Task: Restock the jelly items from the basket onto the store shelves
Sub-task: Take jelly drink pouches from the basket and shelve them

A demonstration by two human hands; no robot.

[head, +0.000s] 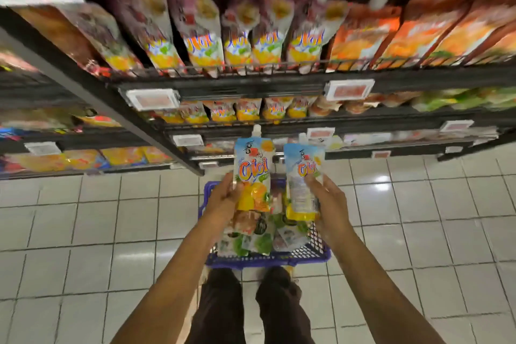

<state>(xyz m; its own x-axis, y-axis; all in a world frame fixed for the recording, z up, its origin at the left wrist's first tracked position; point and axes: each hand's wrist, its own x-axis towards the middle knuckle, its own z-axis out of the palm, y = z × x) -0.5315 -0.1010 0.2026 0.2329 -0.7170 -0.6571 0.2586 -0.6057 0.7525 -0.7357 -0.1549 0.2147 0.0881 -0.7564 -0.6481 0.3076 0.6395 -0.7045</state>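
Orange-and-blue spouted jelly pouch (252, 173) is gripped in left hand (223, 198), twin pouch (303, 176) in right hand (326, 201), above blue plastic basket (268, 260). Shelving step judged underway; matching row on black wire shelf (251, 82) is to be reached next.

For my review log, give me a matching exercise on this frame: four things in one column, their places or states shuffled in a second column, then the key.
Things
1 blue basket
2 left hand
3 right hand
4 orange packs

Places or states
a grips the fruit-picture pouch
b stand in a row on the upper shelf, at right
c sits on the tiled floor, holding pouches
d grips the text-panel pouch

Pairs: 1-c, 2-a, 3-d, 4-b
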